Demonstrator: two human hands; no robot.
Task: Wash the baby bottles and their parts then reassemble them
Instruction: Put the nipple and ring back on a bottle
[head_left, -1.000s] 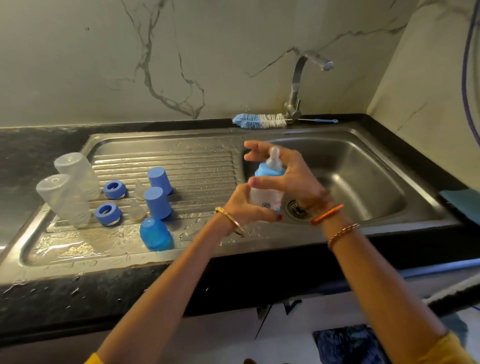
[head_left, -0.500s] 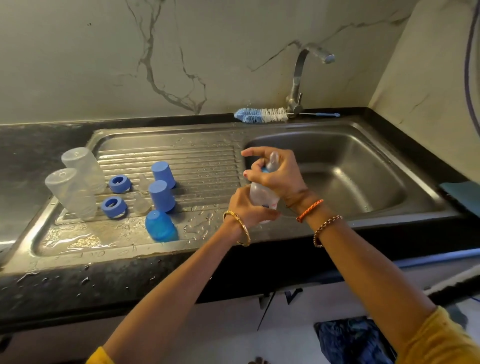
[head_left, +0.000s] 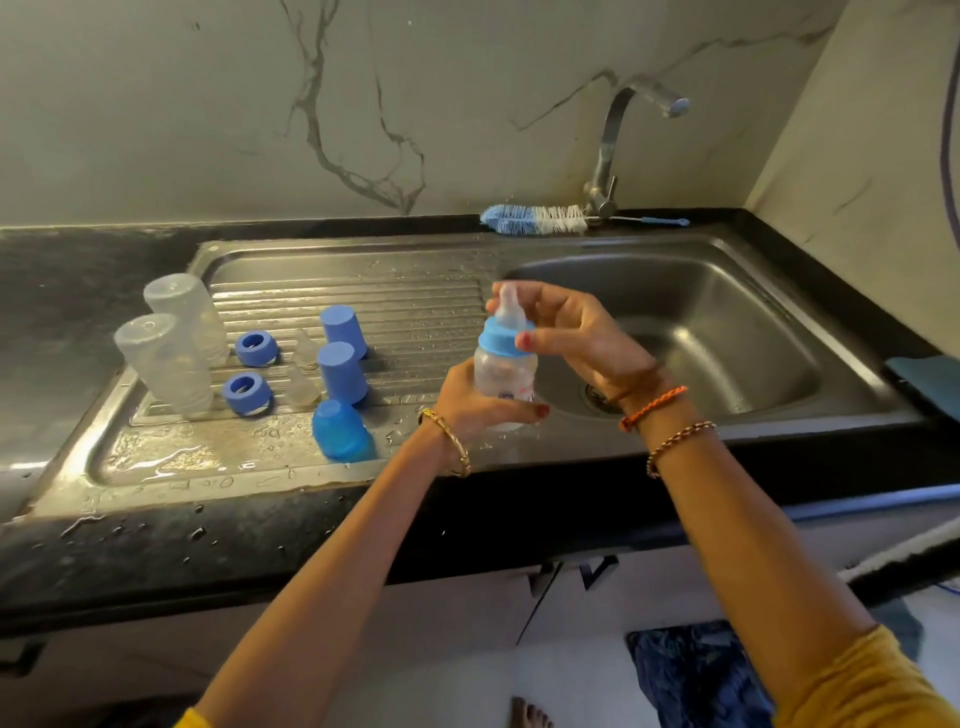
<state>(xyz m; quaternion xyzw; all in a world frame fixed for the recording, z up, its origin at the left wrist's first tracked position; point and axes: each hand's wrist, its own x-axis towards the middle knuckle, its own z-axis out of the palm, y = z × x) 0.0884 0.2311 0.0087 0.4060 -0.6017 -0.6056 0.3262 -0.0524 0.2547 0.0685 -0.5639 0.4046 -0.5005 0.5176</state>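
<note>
Bottle (head_left: 505, 382) of clear plastic, held upright over the front rim of the steel sink (head_left: 727, 249), between drainboard and basin. The left hand (head_left: 480, 408) grips the lower body of the bottle, fingers wrapped round its far side and thumb across the front. The right hand (head_left: 574, 335) is at the top: its thumb presses against the blue collar ring (head_left: 501, 338) and its fingers curl behind the clear teat (head_left: 509, 304) that stands up through the ring. On the wet drainboard (head_left: 415, 306) to the left stand two clear bottles (head_left: 174, 345), mouth down and side by side; just right of them lie two blue rings (head_left: 249, 370), then two clear teats (head_left: 304, 371), then three blue caps (head_left: 340, 382), the nearest a lighter, translucent blue. A bottle brush (head_left: 535, 219) with blue and white bristles lies on the dark counter (head_left: 78, 291) behind the sink, its thin handle passing the base of the tap (head_left: 613, 156). Bangles and thread bands circle both wrists; a yellow sleeve (head_left: 862, 686) shows on the right arm.
</note>
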